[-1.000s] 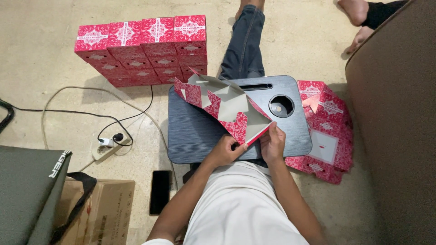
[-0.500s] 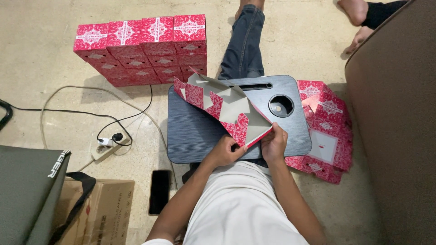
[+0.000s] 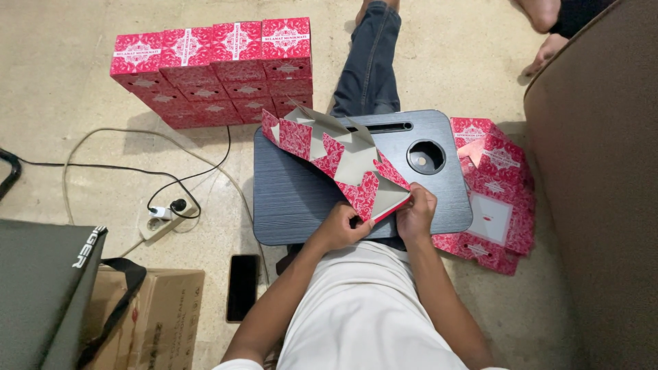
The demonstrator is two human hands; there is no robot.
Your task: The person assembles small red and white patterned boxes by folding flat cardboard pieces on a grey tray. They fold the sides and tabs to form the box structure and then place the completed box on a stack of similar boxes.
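Red patterned card, grey on its inner face, makes up the half-folded box blank (image 3: 339,161) lying slantwise across the dark lap worktop (image 3: 295,199), its far flaps standing up loose and its near corner pinched between both hands; the left hand (image 3: 339,227) is closed on the near edge with fingers curled under, and the right hand (image 3: 416,214) grips the near right corner, thumb on top; it looks light and thin, stiff only along its creases, so it would likely buckle if taken by a free flap and is best held at the folded corners; finished red boxes (image 3: 212,68) are stacked at the far left on the floor, and flat blanks (image 3: 497,192) lie to the right beside the worktop.
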